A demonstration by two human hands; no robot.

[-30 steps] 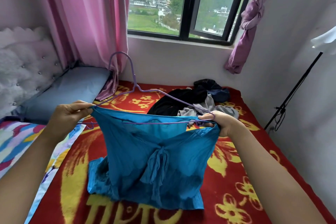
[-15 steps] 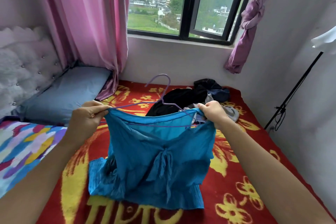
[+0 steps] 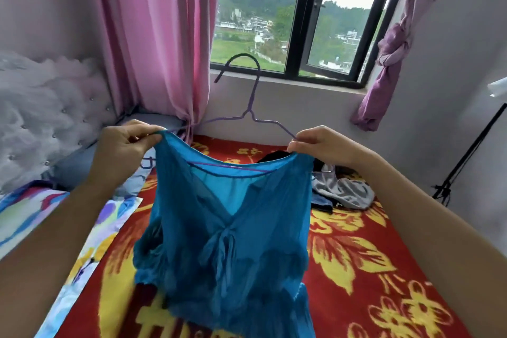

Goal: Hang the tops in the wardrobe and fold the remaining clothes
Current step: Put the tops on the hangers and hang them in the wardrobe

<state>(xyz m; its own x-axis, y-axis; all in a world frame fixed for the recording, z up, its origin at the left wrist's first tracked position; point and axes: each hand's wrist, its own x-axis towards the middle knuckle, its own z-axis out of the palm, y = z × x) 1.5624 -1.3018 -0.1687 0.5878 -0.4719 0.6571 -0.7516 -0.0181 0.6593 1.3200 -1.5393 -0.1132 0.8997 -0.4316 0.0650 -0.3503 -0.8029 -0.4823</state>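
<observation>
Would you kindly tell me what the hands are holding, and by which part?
The left hand and right hand each pinch a shoulder of the blue top on the purple hanger.

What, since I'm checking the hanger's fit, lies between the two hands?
In the head view, the neckline of the blue top stretches from the left hand to the right hand, with the purple wire hanger threaded through it, hook up.

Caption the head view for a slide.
Left hand and right hand pinch the blue top, threaded on a purple hanger, above the bed.
</observation>
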